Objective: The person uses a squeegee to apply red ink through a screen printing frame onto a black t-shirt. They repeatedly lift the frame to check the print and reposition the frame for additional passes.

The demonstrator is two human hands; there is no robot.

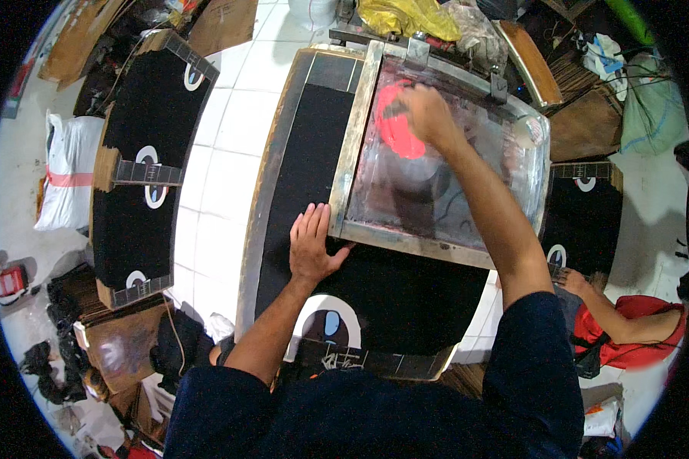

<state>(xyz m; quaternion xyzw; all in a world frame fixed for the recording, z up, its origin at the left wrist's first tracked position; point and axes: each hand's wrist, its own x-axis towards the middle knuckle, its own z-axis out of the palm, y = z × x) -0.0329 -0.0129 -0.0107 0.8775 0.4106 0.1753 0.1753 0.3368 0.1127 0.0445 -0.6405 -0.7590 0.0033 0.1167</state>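
Observation:
A screen-printing frame (pixel 352 141) with wooden edges lies over the far part of a black cloth-covered board (pixel 406 294). Bright pink ink (pixel 402 138) is pooled on its mesh at the upper left. My right hand (pixel 430 115) reaches across the mesh and is closed over a small dark tool (pixel 396 109) in the ink; the tool's kind is blurred and partly hidden. My left hand (pixel 310 245) lies with fingers stretched on the black cloth beside the frame's near left corner. Nearer to me, a white, black and blue eye print (pixel 325 321) shows on the cloth.
At left, another black board (pixel 138 222) carries several eye prints. Another person's hand (pixel 576 281) touches a similar board (pixel 582 214) at right. Metal hinge clamps (pixel 417 52) hold the frame's far edge. A yellow plastic bag (pixel 409 17) sits behind; white tile floor (pixel 226 164) runs between boards.

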